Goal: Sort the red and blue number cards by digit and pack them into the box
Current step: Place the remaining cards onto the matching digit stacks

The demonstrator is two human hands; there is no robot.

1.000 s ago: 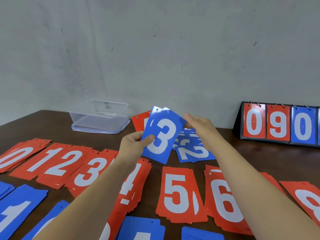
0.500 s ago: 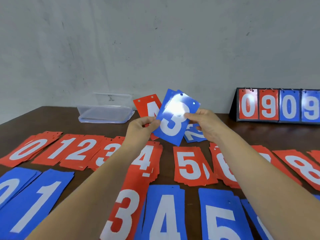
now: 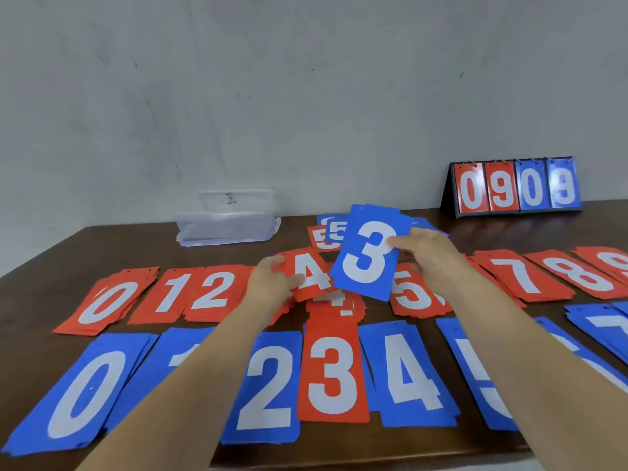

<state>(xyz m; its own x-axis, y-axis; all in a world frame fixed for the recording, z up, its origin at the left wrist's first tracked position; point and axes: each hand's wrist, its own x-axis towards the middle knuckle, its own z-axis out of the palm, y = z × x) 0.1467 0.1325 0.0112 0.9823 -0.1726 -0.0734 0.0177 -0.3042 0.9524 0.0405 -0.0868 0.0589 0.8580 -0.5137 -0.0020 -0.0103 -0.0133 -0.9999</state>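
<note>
Blue 3 card (image 3: 368,253) is held raised above the table (image 3: 421,443), pinched at its 3 o'clock edge by the right hand (image 3: 429,258), thumb on the printed face, other fingers behind it and hidden. Red 4 card (image 3: 307,273) is gripped by the left hand (image 3: 272,283) at its 9 o'clock edge, thumb pressed on top, fingers curled at the far edge; the card sits just above the red 4 pile (image 3: 336,302), contact with the pile cannot be told. The two held cards overlap, blue 3 in front. Red piles are laid in the far row: red 0 pile (image 3: 108,302), then 1, 2, with 5, 7, 8 toward 3 o'clock. The near row holds blue 0 pile (image 3: 81,392), blue 2 pile (image 3: 268,385), blue 4 pile (image 3: 411,372); a red 3 card (image 3: 331,372) lies between the blue 2 and blue 4 piles, overlapping both. Unsorted cards (image 3: 331,232) are heaped at 12 o'clock behind the hands. Clear plastic box (image 3: 227,217) stands at 11 o'clock against the wall, no cards seen in it. A scoreboard stand (image 3: 515,186) reading 0909 stands at 2 o'clock.
</note>
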